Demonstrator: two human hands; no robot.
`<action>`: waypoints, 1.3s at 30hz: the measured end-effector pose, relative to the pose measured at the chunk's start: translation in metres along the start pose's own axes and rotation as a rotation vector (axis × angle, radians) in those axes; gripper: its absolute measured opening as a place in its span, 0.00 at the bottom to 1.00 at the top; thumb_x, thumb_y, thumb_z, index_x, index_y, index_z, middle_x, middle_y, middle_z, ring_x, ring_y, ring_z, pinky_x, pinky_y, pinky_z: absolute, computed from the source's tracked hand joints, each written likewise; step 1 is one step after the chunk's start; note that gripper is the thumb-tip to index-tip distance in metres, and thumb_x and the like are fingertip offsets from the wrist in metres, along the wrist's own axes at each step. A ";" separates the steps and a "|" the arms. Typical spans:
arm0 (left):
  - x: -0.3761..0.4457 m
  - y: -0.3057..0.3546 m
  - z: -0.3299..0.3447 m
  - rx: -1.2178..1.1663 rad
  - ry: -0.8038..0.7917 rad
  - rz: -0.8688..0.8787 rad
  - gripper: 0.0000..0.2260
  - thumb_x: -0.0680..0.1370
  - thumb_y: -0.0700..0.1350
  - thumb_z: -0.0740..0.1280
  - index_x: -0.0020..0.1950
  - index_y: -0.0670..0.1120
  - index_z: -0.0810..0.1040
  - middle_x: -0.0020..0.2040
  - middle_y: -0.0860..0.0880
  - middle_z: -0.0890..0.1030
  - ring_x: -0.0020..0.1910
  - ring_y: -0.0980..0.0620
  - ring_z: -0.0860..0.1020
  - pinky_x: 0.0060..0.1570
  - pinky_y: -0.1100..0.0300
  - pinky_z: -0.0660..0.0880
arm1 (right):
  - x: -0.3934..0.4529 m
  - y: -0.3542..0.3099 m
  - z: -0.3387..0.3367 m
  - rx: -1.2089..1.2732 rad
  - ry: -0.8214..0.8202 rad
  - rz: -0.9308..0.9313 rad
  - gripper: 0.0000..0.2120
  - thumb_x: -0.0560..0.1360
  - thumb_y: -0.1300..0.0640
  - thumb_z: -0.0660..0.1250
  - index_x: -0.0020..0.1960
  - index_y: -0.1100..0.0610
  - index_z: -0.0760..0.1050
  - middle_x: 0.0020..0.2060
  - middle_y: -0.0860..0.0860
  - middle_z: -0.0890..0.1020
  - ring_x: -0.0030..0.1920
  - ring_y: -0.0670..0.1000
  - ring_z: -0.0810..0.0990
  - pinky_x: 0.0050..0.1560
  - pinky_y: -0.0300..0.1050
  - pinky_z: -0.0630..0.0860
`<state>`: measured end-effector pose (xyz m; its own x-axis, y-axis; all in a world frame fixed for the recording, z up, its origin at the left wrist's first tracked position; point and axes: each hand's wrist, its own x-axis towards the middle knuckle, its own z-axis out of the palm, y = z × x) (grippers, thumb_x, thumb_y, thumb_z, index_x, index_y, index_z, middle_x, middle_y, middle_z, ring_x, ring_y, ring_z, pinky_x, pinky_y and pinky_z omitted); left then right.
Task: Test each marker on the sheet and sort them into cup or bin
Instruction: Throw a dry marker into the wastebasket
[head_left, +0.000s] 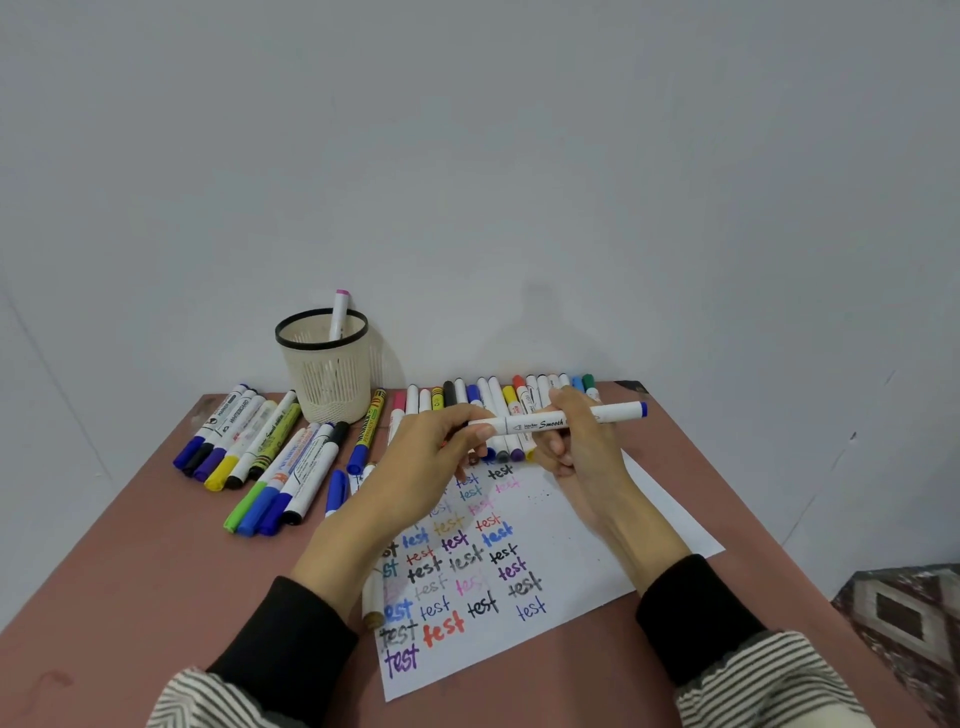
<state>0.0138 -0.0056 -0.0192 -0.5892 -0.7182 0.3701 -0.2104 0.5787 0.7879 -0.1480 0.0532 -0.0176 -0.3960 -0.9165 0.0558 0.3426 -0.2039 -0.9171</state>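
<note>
A white marker with a blue end cap lies level in the air above the far edge of the sheet, held at both ends. The right hand wraps its curled fingers round the middle of the barrel, so the blue cap sticks out to the right of that grip. The left hand pinches the left tip of the marker between thumb and fingertips, its grip pressed together on that end.

The marker is a smooth, round plastic tube with black print along its side. The sheet is plain white paper, lying flat on the reddish-brown worktop and covered with the word "test" in many colours. Its left edge lies under the left wrist.

A cup of cream plastic mesh with a black rim stands at the far left of the worktop; one white pen with a pink tip leans inside it. A loose heap of thick markers lies left of the sheet, and a row of thin markers lies along the far edge, partly hidden behind the hands.
</note>
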 end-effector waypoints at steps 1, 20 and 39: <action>0.000 -0.001 -0.001 0.006 0.005 -0.010 0.07 0.81 0.44 0.62 0.52 0.49 0.80 0.35 0.53 0.77 0.29 0.60 0.72 0.31 0.70 0.68 | 0.000 0.001 -0.001 -0.011 0.001 0.017 0.15 0.81 0.58 0.59 0.36 0.55 0.67 0.21 0.50 0.63 0.20 0.45 0.57 0.20 0.37 0.53; -0.018 0.066 0.143 -0.033 0.117 -0.013 0.12 0.83 0.47 0.59 0.65 0.49 0.74 0.61 0.55 0.76 0.60 0.59 0.73 0.60 0.63 0.70 | -0.087 -0.092 -0.146 -0.127 0.567 -0.421 0.12 0.80 0.53 0.64 0.44 0.60 0.79 0.27 0.50 0.74 0.25 0.44 0.70 0.25 0.37 0.67; -0.008 0.097 0.271 0.651 -0.311 0.047 0.23 0.83 0.56 0.51 0.71 0.44 0.70 0.77 0.46 0.63 0.78 0.46 0.53 0.76 0.48 0.48 | -0.202 0.106 -0.391 -0.950 0.664 0.429 0.15 0.78 0.53 0.62 0.34 0.55 0.68 0.33 0.55 0.75 0.35 0.55 0.74 0.36 0.46 0.72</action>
<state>-0.2129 0.1611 -0.0788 -0.7835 -0.5996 0.1632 -0.5442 0.7889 0.2854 -0.3645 0.3509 -0.2804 -0.8550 -0.4387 -0.2766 -0.0934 0.6548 -0.7500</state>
